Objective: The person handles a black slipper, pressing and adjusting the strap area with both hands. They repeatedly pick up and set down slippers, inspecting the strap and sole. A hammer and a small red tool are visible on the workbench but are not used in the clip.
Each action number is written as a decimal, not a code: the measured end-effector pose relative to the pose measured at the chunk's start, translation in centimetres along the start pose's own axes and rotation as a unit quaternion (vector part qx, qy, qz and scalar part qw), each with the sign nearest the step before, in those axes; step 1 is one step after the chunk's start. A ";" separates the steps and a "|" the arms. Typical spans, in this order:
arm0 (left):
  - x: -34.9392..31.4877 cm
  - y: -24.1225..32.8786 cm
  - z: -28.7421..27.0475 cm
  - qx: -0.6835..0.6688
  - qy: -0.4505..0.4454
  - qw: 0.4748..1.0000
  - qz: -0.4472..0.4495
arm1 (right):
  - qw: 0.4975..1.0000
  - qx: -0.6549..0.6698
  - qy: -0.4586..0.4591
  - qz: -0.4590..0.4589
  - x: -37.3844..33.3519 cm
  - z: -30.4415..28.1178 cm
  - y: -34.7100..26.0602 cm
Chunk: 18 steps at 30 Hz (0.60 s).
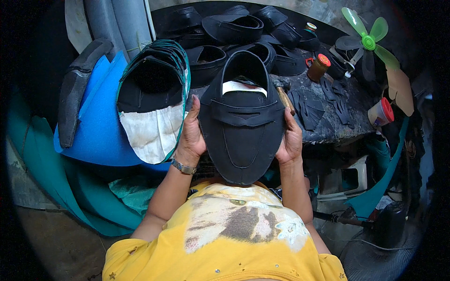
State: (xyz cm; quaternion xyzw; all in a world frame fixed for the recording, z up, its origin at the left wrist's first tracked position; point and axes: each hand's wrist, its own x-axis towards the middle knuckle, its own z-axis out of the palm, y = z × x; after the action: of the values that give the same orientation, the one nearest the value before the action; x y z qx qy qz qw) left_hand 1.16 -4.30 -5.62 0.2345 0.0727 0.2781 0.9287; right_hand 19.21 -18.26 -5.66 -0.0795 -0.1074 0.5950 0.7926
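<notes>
Far to your left, a long dark grey foam strip (75,93) leans on a curved sheet of bright blue foam (101,131), and teal sheeting (56,187) spreads below it toward the floor. Just right of the blue foam sits a stack of teal-edged black shoe uppers with a stained white lining (152,100), standing beside your left wrist.

Your left hand (191,136) is closed around the left edge of the black shoe upper with a stitched cross strap (242,117), thumb on the face of it and fingers tucked behind (a metal watch band (183,166) shows at the wrist). You hold the upper up in front of your chest, heel opening away from you and the rounded toe pointing down at your yellow shirt (225,239). A white insert shows in its opening. Your right hand (290,140) grips the opposite edge the same way, thumb forward, fingers hidden behind the material.

Beyond the upper, a dark round work table (328,126) carries a pile of more black shoe uppers (234,28). A wooden-handled tool (284,99) lies just past your right thumb. Further right stand a brown jar with an orange lid (318,67) and flat black cut pieces (323,100), then a green-bladed small fan (368,42) and a pale jar with a red lid (381,112) at the table's right edge.
</notes>
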 end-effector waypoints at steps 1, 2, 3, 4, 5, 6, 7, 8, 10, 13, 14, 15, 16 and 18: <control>0.0 0.0 -0.1 0.004 0.004 1.000 0.005 | 1.000 0.010 -0.004 0.003 0.1 -0.2 0.0; 0.0 0.0 -0.2 0.008 0.007 1.000 0.009 | 1.000 0.004 0.003 0.003 0.2 -0.5 0.0; 0.0 -0.1 -0.3 0.011 0.011 1.000 0.013 | 1.000 -0.003 0.011 0.002 0.3 -0.7 0.0; 0.0 -0.1 -0.4 0.017 0.025 0.999 0.018 | 1.000 -0.010 0.019 0.001 0.4 -1.0 -0.1; -0.1 -0.2 -0.6 0.010 0.018 1.000 0.016 | 1.000 -0.007 0.014 0.006 0.4 -1.2 -0.1; -0.1 -0.2 -0.7 0.002 0.010 1.000 0.014 | 1.000 -0.004 0.010 0.010 0.5 -1.3 -0.1; -0.2 -0.3 -0.9 -0.011 -0.013 1.000 0.013 | 1.000 -0.002 0.009 0.012 0.6 -1.5 -0.1; -0.3 -0.4 -1.0 -0.001 0.017 1.000 0.008 | 1.000 -0.014 0.014 0.013 0.6 -1.6 -0.1; -0.5 -0.5 -1.2 0.013 0.073 0.997 -0.006 | 0.999 -0.037 0.030 0.012 0.6 -1.7 -0.2; -0.7 -0.7 -1.1 0.091 0.040 0.995 0.032 | 0.998 -0.044 0.035 0.010 0.6 -1.7 -0.2; -0.7 -0.8 -1.1 0.084 0.042 0.995 0.036 | 0.998 -0.043 0.037 0.010 0.6 -1.7 -0.2; -0.6 -0.8 -1.0 0.076 0.044 0.995 0.040 | 0.998 -0.041 0.039 0.011 0.5 -1.6 -0.1; -0.6 -0.9 -0.9 0.069 0.035 0.996 0.045 | 0.998 -0.038 0.038 0.012 0.4 -1.6 -0.1; -0.5 -0.7 -0.7 0.034 0.052 0.998 0.023 | 0.996 -0.075 0.046 0.004 0.2 -1.6 0.0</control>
State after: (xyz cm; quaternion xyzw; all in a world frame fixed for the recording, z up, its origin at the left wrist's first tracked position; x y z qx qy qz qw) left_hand 0.94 -4.82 -6.61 0.2530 0.1252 0.3088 0.9083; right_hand 19.70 -18.04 -7.22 -0.1668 -0.1149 0.5844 0.7858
